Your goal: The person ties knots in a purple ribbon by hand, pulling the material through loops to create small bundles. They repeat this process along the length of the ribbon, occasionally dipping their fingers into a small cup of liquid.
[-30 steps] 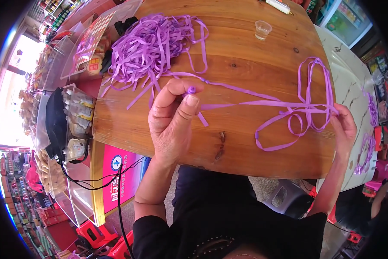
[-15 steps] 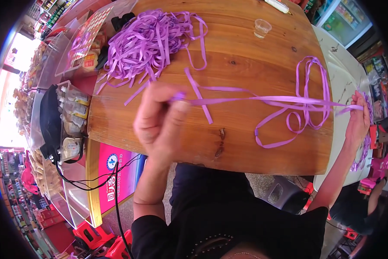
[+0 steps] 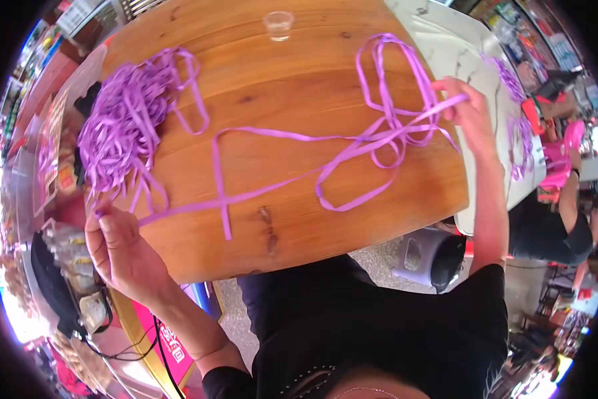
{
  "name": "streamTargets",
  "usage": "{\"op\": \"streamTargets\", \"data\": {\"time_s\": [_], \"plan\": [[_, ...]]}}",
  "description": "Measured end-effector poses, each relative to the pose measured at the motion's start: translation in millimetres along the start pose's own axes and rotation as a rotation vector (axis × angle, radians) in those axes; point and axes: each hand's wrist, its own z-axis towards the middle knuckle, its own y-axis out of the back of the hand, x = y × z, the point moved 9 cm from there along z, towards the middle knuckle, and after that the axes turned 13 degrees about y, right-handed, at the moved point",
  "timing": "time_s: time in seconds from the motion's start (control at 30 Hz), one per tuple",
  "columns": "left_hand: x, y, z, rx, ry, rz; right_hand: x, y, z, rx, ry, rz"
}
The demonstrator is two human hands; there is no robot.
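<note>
A long purple ribbon (image 3: 259, 191) stretches slantwise across the wooden table between my two hands. My left hand (image 3: 127, 256), at the table's left edge, pinches one end, a bit of purple showing at the fingertips. Over the right edge, my right hand (image 3: 470, 118) grips the ribbon between thumb and fingers. Under and beside this stretch lie loose loops of purple ribbon (image 3: 358, 201) on the right half of the table. Another length bends at a corner, its short end (image 3: 224, 223) pointing toward me. A tangled heap of purple ribbon (image 3: 122, 126) sits at the left.
A clear plastic cup (image 3: 279, 28) stands at the table's far side. A white marble-patterned table (image 3: 453, 50) adjoins on the right, with more purple ribbon (image 3: 521, 143) on it. A grey stool (image 3: 426, 258) is below, and another person (image 3: 555, 226) is at the right.
My left hand has moved left, drawing the ribbon out toward the table's left edge. My right hand keeps its grip. The view has turned, so the table and heap appear shifted left.
</note>
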Motion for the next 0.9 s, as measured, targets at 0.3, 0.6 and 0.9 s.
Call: {"op": "streamTargets", "data": {"time_s": [0.3, 0.6, 0.9], "plan": [[111, -160, -44, 0.214, 0.667, -0.121, 129, -135, -23, 0.218, 0.649, -0.306], [121, -191, -61, 0.323, 0.588, -0.033, 138, -150, -14, 0.132, 0.719, -0.284], [130, -169, -59, 0.125, 0.635, -0.261, 78, -179, -38, 0.340, -0.097, 0.841]]}}
